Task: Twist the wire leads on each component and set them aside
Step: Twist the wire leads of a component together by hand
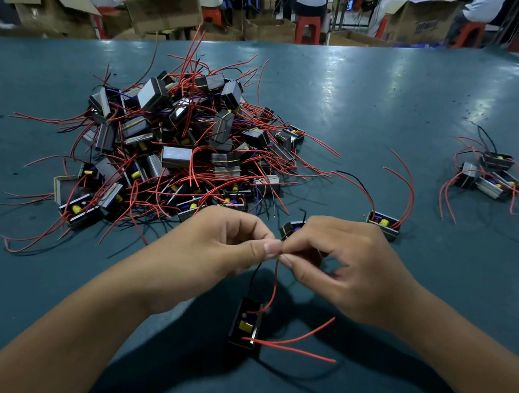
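- The red and black leads (275,273) of one component (245,324), hanging near centre, are pinched between the left hand (230,247) and right hand (337,265), fingertips pressed together.
- Progress is judged early: a small group (487,177) lies set aside far right; a large pile (173,149) remains far left.
- Two loose units (382,224) are noted nearby.
- Blue print on a distant carton (425,21) cannot be read.

The work surface is a teal-green table (375,90), scuffed and glossy under overhead light. A large heap of components (173,149) (black blocks with red leads) lies left of centre. A small group (491,176) sits at far right. One lone unit (382,225) rests between them, leads curving upward.
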Tool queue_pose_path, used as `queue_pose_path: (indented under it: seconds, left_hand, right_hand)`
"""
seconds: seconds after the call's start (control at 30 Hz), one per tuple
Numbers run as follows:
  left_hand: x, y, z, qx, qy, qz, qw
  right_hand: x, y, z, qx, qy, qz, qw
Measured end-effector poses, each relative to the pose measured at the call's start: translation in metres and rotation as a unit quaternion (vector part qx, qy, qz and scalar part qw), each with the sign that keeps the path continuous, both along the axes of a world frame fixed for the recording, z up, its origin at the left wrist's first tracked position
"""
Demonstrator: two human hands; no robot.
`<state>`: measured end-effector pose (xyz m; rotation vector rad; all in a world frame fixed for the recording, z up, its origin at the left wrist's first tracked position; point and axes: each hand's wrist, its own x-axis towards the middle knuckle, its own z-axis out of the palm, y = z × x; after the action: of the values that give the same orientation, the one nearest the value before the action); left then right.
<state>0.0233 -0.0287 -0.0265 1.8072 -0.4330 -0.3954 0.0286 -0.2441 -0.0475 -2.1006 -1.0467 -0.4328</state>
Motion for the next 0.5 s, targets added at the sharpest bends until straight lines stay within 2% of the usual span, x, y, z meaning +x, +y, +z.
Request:
queue_pose_path:
  seconds: [0.07,0.13,0.23,0.27,0.33,0.4,0.5]
  left_hand:
    - [-0.001,-0.001,-0.002,-0.052,0.107,0.004,0.993]
    - [0.000,-0.002,-0.004,-0.054,0.091,0.020,0.994]
    - [0.003,0.003,-0.003,-0.014,-0.118,0.059,0.991]
    - [0.005,0.006,-0.001,0.010,-0.207,0.060,0.976]
    - [0.007,0.010,0.001,0.077,-0.366,0.052,0.926]
    - [0.008,0.011,0.000,0.115,-0.446,0.044,0.886]
    - [0.009,0.010,-0.004,0.138,-0.494,0.030,0.858]
  right_hand:
    - [0.000,0.001,-0.001,0.001,0.006,0.005,1.000]
    - [0.001,0.000,-0.001,0.027,0.058,0.005,0.998]
    - [0.003,-0.003,-0.001,0.083,0.154,0.005,0.985]
    - [0.003,-0.004,-0.002,0.096,0.171,0.006,0.981]
    - [0.003,-0.004,-0.002,0.110,0.190,0.011,0.976]
    - [0.003,-0.003,-0.001,0.115,0.200,0.013,0.973]
    - [0.003,-0.002,-0.001,0.120,0.207,0.018,0.971]
